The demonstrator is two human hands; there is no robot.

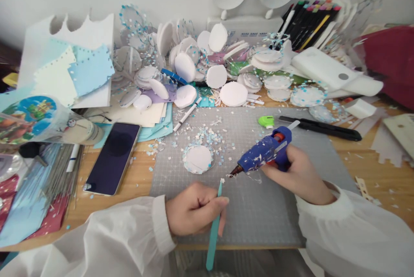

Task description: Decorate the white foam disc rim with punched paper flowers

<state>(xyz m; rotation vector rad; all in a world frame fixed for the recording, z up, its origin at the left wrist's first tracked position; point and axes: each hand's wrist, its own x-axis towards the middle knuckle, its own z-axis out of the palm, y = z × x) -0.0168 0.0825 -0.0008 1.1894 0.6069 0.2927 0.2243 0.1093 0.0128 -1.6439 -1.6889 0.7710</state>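
My left hand (196,209) is closed round teal tweezers (212,242), which point up and away from me. A tiny white paper flower (222,180) sits at their tip. In my right hand (299,173) is a blue hot glue gun (263,152), its brown nozzle close to the flower and a thin strand of glue hanging near it. Beyond my left hand lies a white paper disc (198,159) ringed with small blue and white flowers. Loose paper flowers (207,135) are scattered just behind the disc, on the grey cutting mat (258,212).
Many white discs and flowered rings (186,68) are heaped along the back. A phone (113,158) and a bundle of wires (61,178) lie left. A black utility knife (326,128) and green cap (266,121) lie right, below markers (312,27) and a twin-headed lamp (244,27).
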